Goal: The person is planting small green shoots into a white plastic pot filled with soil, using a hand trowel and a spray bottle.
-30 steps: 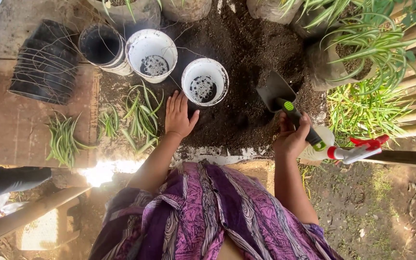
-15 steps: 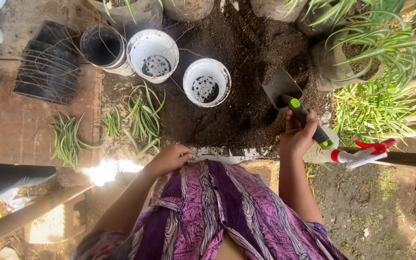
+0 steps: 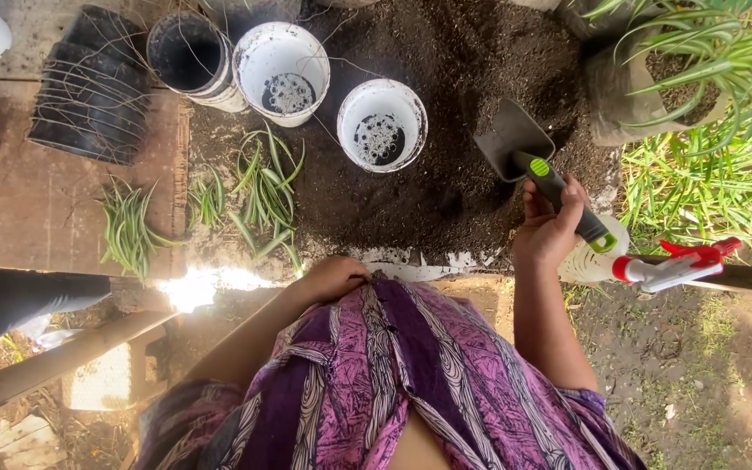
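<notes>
right hand: fingers wrapped tight round the trowel handle, holding it above the near-right edge of the soil heap; blade points up-left, tilted
trowel: 1; grey scoop blade, dark rubbery handle with green end caps; blade sits over the soil, can't tell if it touches
left hand: loosely curled, holding nothing, resting on the purple patterned garment at the near edge of the bench
white pots: 2; round plastic, inner walls soil-smeared, perforated bottoms, a little soil in each; one at the heap's left edge, one further left
dark pot: 1; round, black inside, touching the left white pot
black pot stack: 1 stack lying on its side, ribbed thin plastic, far left on the board
cuttings: 3 loose clumps of narrow green leaves, between pots and bench edge
spray bottle: 1; white body, red trigger, just right of the right hand
potted plants: striped strappy leaves, crowding the right edge
open room: bare soil between the right white pot and the trowel; bare wooden board at left
heap texture: dark, crumbly, loose
</notes>
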